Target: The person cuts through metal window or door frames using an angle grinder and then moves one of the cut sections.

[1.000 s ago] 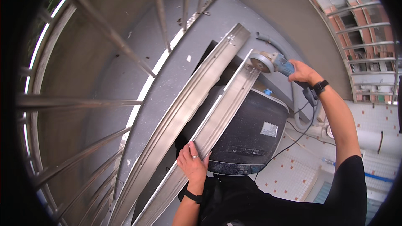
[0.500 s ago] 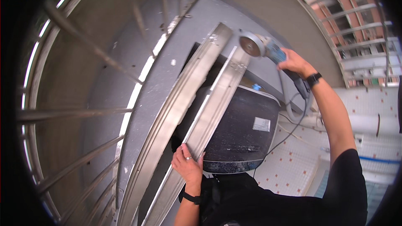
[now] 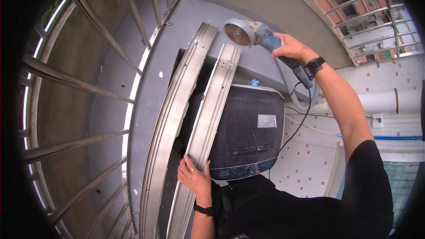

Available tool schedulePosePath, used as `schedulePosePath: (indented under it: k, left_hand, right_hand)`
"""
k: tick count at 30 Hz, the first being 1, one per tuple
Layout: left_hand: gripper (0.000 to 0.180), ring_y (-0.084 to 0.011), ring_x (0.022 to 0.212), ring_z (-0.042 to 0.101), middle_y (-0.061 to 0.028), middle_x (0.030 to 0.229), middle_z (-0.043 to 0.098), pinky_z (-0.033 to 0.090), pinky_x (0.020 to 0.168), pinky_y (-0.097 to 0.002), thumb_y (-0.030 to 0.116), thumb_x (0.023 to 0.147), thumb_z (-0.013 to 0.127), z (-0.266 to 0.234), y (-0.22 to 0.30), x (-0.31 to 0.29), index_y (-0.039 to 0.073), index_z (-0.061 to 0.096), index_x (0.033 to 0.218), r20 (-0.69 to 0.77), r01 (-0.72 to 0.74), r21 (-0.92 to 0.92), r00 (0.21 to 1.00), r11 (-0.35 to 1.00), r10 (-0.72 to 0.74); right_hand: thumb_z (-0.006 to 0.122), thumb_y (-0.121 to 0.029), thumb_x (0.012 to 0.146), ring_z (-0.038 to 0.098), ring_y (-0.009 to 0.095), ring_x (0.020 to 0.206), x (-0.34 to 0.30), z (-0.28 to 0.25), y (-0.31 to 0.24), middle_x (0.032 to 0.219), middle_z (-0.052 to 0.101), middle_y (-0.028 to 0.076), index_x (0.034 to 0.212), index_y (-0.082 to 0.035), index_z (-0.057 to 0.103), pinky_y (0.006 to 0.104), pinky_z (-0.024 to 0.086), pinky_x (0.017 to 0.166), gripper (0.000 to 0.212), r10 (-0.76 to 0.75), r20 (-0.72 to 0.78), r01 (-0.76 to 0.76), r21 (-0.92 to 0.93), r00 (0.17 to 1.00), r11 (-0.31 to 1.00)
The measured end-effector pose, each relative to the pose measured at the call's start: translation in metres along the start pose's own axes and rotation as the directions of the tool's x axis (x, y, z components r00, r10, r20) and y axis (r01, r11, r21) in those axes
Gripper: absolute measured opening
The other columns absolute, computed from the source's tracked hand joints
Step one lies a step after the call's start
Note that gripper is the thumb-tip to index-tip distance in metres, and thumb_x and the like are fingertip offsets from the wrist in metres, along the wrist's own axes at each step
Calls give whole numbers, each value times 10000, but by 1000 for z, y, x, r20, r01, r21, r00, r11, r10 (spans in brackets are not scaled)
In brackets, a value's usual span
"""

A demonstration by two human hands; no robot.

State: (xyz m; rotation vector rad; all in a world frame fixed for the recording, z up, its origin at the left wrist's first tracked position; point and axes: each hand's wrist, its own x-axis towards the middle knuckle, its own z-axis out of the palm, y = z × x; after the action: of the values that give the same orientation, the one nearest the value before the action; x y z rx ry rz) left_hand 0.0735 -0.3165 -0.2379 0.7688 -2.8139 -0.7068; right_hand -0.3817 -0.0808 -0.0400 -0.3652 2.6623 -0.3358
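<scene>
Clearly, the right hand (image 3: 288, 46) was wrapped around the body of a blue angle grinder (image 3: 267, 38), gripping it from the right, with a black watch on that wrist. The grinder was raised at the upper middle of the view, its round brown disc (image 3: 238, 33) facing the wearer, partly ringed by a pale guard. The disc was near the upper end of a long silver metal rail (image 3: 214, 102); whether the two touched could not be told.

The left hand (image 3: 194, 178) spanned the lower part of the same rail, fingers at its left edge and thumb toward its right; how tightly it grasped could not be told. A ring and a black wristband showed on this side.

A second rail (image 3: 172, 106) lay to the left, roughly alongside, on a grey surface (image 3: 190, 11). To the right of the rails was a bulky black case (image 3: 248, 132) with a white label (image 3: 267, 121). A dark cord (image 3: 308, 106) hung from the grinder past the case. Metal bars (image 3: 44, 152) lined the left, and white tiles with brown squares (image 3: 305, 172) covered the right.
</scene>
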Motion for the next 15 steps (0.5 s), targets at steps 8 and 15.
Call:
schedulePosePath:
  k: [8, 15]
  left_hand:
    - [1032, -396, 1202, 513, -185, 1348, 532, 372, 1028, -537, 319, 656, 933, 2, 0, -2, 47, 406, 1500, 5, 20, -25, 1000, 999, -20]
    - [1015, -407, 1209, 508, -202, 1345, 526, 372, 1026, -542, 356, 675, 920, 0, -2, 1, 12, 413, 1485, 12, -4, -32, 1000, 999, 4]
  right_hand:
    - [811, -359, 625, 634, 325, 1133, 14, 15, -14, 1201, 670, 237, 1333, 47, 575, 347, 474, 1002, 850, -29, -48, 29, 5, 998, 1000]
    - [830, -311, 610, 656, 316, 1040, 36, 26, -35, 1104, 695, 214, 1264, 44, 608, 349, 494, 950, 777, -75, -6, 75, 8, 997, 997]
